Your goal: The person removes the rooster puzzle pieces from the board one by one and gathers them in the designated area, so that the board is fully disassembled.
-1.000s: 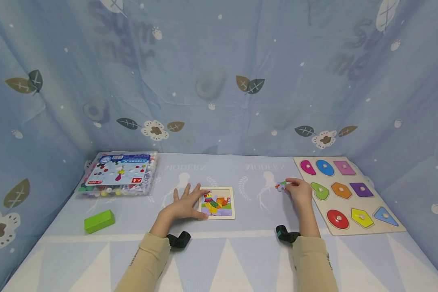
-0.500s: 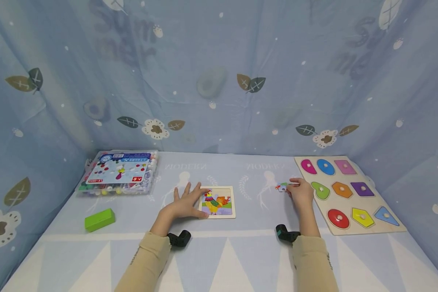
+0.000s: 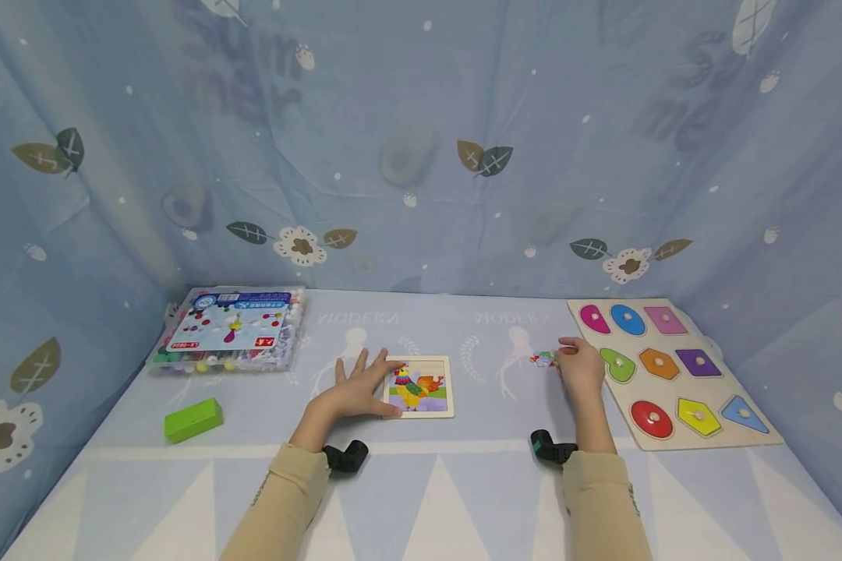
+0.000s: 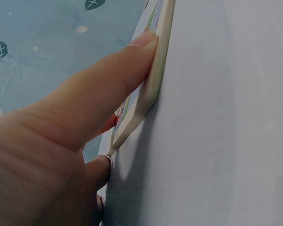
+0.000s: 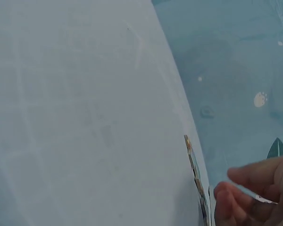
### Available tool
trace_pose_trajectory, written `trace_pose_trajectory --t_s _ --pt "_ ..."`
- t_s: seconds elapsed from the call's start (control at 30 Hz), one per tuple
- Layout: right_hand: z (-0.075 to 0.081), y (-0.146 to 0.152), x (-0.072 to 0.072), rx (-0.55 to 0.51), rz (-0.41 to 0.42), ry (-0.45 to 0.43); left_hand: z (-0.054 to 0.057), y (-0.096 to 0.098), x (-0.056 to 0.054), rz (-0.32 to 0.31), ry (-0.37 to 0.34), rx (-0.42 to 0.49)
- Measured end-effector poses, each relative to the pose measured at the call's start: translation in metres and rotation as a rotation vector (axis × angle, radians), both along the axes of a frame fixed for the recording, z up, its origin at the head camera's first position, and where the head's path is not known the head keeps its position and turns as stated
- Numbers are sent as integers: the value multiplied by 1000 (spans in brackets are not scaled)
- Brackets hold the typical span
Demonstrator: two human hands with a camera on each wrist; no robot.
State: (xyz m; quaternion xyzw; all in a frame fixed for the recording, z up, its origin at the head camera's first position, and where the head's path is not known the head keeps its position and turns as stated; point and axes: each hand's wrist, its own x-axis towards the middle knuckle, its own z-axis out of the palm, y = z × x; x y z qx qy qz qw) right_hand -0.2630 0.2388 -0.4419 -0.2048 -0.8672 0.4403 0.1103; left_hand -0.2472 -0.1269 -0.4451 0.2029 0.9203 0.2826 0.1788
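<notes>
A small framed jigsaw puzzle (image 3: 419, 389) with a rooster picture lies on the table in the middle of the head view. My left hand (image 3: 351, 392) rests on its left side with fingers spread, index finger at the upper left corner. In the left wrist view the thumb (image 4: 125, 63) presses on the wooden rim. Several small colourful jigsaw pieces (image 3: 543, 359) lie together to the right of the puzzle. Just right of them is my right hand (image 3: 581, 368), fingers loosely bent. The right wrist view shows its fingertips (image 5: 224, 195) beside the pieces' edges, with nothing between them.
At the right lies a wooden shape board (image 3: 638, 389) with coloured knobbed pieces. A clear plastic box (image 3: 228, 331) of small parts stands at the back left, with a green block (image 3: 193, 421) in front of it. A patterned curtain (image 3: 421, 148) hangs behind.
My right fingers have drawn back slightly to the right from the jigsaw pieces, which show more fully now. The left hand stays on the puzzle.
</notes>
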Motion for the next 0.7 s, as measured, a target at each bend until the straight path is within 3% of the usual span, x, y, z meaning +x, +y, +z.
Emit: trace_pose_trajectory --t_s 0.2,0.7 --pt "1 -7 -4 -18 36 63 1 0 0 2 -4 -12" --pt "1 -29 -7 -37 103 65 2 0 1 30 -9 -37"
